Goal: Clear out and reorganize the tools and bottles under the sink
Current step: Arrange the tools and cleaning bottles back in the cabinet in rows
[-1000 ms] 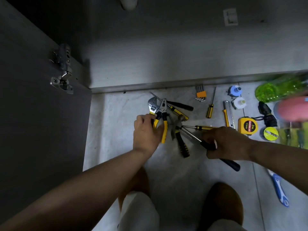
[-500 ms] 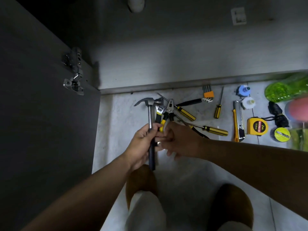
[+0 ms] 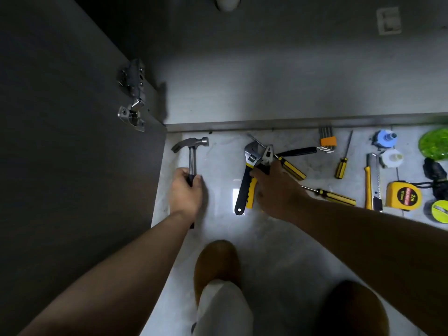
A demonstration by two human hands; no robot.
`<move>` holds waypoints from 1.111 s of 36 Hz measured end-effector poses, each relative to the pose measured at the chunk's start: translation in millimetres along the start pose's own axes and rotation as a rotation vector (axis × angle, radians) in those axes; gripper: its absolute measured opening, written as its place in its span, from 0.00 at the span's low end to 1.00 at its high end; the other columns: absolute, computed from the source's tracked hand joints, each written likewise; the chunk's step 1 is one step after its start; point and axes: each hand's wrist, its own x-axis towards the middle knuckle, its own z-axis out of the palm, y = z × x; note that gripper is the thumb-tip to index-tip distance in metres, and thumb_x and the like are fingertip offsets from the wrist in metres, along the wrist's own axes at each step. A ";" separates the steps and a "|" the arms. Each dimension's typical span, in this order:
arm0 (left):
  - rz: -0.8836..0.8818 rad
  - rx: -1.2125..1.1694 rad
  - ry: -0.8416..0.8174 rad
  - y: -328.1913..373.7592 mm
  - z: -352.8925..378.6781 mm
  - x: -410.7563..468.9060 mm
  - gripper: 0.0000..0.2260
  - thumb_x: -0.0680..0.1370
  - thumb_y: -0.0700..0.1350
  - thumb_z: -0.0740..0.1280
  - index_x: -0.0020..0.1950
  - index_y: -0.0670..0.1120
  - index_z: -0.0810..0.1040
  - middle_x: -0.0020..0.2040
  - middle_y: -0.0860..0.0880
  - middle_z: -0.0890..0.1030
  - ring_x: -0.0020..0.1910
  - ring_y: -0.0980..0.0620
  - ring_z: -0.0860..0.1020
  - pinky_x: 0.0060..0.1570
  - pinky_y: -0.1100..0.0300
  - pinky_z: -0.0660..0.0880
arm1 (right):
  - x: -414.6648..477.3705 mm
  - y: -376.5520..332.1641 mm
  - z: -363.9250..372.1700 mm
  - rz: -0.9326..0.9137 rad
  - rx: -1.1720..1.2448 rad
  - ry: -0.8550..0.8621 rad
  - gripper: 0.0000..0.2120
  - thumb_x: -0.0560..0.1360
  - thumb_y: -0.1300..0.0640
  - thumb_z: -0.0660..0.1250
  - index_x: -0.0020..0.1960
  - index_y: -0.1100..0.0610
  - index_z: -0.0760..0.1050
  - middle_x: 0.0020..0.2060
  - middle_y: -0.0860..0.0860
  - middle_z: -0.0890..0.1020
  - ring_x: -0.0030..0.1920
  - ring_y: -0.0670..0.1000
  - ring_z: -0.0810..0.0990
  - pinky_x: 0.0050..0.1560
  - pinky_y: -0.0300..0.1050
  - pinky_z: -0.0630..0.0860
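Left hand (image 3: 186, 194) has fingers wrapped round the hammer (image 3: 192, 151) handle. Right hand (image 3: 276, 190) covers the pliers (image 3: 268, 154), can't tell if it's gripping. Lifting them could drag the wrench (image 3: 244, 187) along.

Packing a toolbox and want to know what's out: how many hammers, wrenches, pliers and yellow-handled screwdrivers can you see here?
hammer: 1
wrench: 1
pliers: 1
yellow-handled screwdrivers: 3
Total: 6
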 end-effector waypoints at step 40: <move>0.279 0.485 -0.257 45.5 38.1 -49.5 0.11 0.76 0.49 0.70 0.51 0.44 0.73 0.49 0.45 0.79 0.47 0.42 0.80 0.46 0.50 0.78 | -34.2 26.2 8.6 0.108 -0.159 0.036 0.34 0.74 0.49 0.71 0.72 0.44 0.54 0.69 0.60 0.59 0.65 0.62 0.69 0.53 0.56 0.81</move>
